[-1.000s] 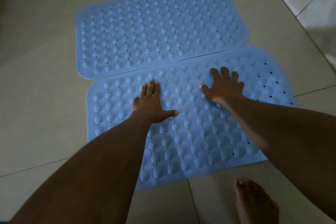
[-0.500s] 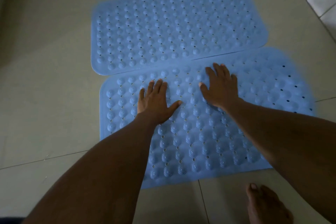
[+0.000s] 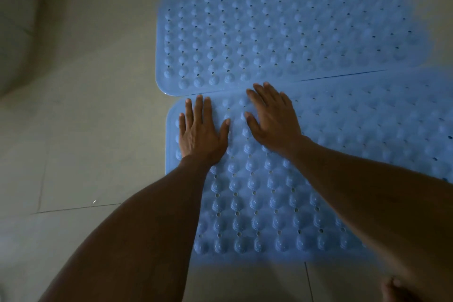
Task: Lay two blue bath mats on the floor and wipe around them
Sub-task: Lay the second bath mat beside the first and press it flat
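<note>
Two blue bath mats lie flat on the tiled floor (image 3: 85, 105). The near bath mat (image 3: 257, 203) is the one right in front of the person. It is covered in round bumps and small holes. The far bath mat (image 3: 282, 32) lies just past the near bath mat, long side to long side. Their edges meet. I cannot tell if one edge sits a little on top of the other.

Both hands are on the near bath mat, close to its far left corner. The left hand (image 3: 199, 135) lies flat near the mat's left edge. Its fingers are straight and a little spread, and the thumb sticks out to the side. It holds nothing. The right hand (image 3: 272, 120) lies flat just beside it, a bit more toward the middle of the mat. Its fingers are straight too, and it holds nothing. Its fingertips reach the far edge of the near bath mat, where the two mats meet. The two thumbs point at each other but do not touch.

A bare foot (image 3: 397, 292) shows on the floor past the near bath mat's close edge. A big white thing (image 3: 17, 32) stands well off to the left of the near bath mat. I cannot tell what it is.
</note>
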`<state>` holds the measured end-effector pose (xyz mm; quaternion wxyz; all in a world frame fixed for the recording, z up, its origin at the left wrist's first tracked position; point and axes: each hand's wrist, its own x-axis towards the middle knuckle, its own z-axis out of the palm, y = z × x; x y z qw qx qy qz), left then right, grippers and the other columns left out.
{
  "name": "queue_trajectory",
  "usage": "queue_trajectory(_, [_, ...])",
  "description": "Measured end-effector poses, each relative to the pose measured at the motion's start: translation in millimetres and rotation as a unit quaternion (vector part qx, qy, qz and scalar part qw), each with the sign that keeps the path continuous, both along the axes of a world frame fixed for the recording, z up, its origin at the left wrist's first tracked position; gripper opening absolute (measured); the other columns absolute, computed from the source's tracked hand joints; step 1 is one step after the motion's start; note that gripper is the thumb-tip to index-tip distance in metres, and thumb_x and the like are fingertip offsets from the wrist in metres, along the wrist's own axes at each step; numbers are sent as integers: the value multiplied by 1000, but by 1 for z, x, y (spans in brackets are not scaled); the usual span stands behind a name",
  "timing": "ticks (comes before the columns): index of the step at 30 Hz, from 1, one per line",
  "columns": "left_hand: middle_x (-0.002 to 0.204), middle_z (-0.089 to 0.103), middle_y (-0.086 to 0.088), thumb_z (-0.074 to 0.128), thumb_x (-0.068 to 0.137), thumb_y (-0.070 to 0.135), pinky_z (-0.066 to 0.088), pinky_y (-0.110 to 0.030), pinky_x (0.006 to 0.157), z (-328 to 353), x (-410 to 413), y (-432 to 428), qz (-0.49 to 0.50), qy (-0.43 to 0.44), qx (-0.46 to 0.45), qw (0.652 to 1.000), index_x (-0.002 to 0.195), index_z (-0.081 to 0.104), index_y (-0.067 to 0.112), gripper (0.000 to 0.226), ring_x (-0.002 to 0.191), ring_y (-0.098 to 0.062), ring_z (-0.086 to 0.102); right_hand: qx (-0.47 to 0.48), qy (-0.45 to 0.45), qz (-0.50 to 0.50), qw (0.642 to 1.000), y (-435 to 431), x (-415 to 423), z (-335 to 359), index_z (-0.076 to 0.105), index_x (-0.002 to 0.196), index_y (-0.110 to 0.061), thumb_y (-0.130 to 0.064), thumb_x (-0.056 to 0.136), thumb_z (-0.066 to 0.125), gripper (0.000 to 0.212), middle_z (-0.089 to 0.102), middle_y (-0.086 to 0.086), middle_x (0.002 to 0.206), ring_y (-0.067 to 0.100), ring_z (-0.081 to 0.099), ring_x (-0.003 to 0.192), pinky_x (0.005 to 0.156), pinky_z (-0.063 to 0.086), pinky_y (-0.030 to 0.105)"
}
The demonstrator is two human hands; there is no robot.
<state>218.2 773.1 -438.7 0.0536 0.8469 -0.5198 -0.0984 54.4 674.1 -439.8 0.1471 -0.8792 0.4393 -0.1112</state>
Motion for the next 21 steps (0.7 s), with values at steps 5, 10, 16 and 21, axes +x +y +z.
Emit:
queue_trajectory(5, [170, 13, -3, 27, 98, 64, 10, -47, 127, -18, 25, 19, 33, 3, -15, 999, 162, 13, 15, 82, 157, -27, 5, -44, 14, 34, 998, 25, 42, -20, 45, 149, -17, -44, 98, 42, 58, 45, 7, 155, 26, 31, 150, 119, 21, 59])
queue_trajectory(10, [169, 19, -3, 34, 99, 58, 13, -46, 126, -14, 15, 20, 4, -7, -48, 999, 161, 20, 18, 75, 156, -28, 10, -62, -27, 2, 998, 34, 38, -19, 42, 148, -2, -38, 97, 46, 63, 43, 18, 155, 32, 33, 148, 120, 27, 50])
queue_trajectory(16, [167, 24, -3, 42, 97, 35, 18, -48, 124, -15, 0, 31, -14, -14, -93, 995, 160, 27, 19, 66, 156, -28, 14, -59, -13, -14, 998, 45, 23, -17, 39, 150, 1, -23, 97, 39, 58, 38, 18, 157, 33, 28, 150, 120, 27, 49])
queue_trajectory(21, [165, 31, -3, 49, 93, 29, 26, -50, 119, -18, 31, 3, 19, 24, -51, 998, 157, 35, 18, 66, 154, -31, 23, -29, 35, -10, 999, 13, 54, -15, 44, 147, 1, -19, 94, 43, 57, 43, 19, 154, 34, 34, 147, 118, 30, 50])
